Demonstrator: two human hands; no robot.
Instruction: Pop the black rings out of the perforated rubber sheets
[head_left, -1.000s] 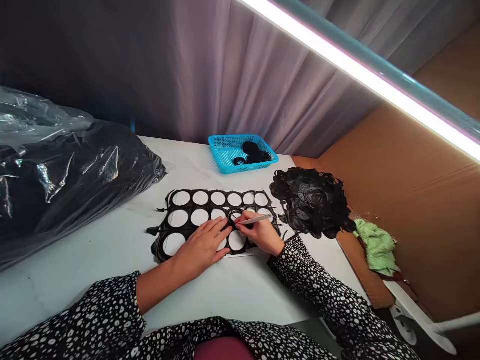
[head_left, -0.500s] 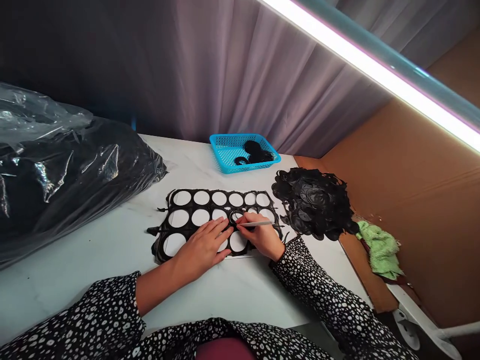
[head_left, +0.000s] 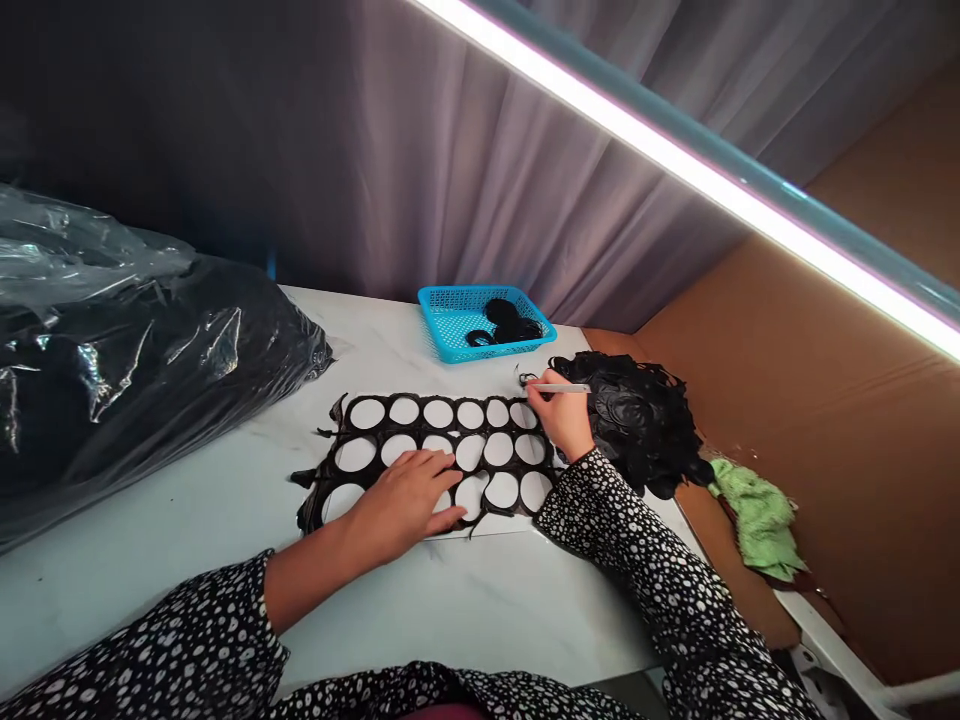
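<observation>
A black rubbery sheet (head_left: 485, 471) with rows of round holes lies on the table, white showing through the openings. My left hand (head_left: 405, 500) rests flat on its lower middle, fingers spread, covering some of the holes. Above the sheet's far right corner, my right hand (head_left: 564, 412) grips a slim pale grey tool (head_left: 566, 388). Close to those fingertips is a thin curled black scrap (head_left: 525, 379); whether it is pinched or hangs from the tool I cannot tell. Just right of this hand sits a heap of black ring-like scraps (head_left: 637, 420).
A blue plastic basket (head_left: 450, 352) at the back holds several black round pieces (head_left: 506, 320). On the left bulges a large plastic bag (head_left: 150, 350) with dark contents. A green cloth (head_left: 757, 515) lies at right by the cardboard wall (head_left: 840, 400). A bright tube light (head_left: 675, 155) crosses overhead.
My right hand has moved from a middle-row hole up and right towards the scrap heap, still with the tool. A black scrap now shows by its fingertips. My left hand stays on the sheet.
</observation>
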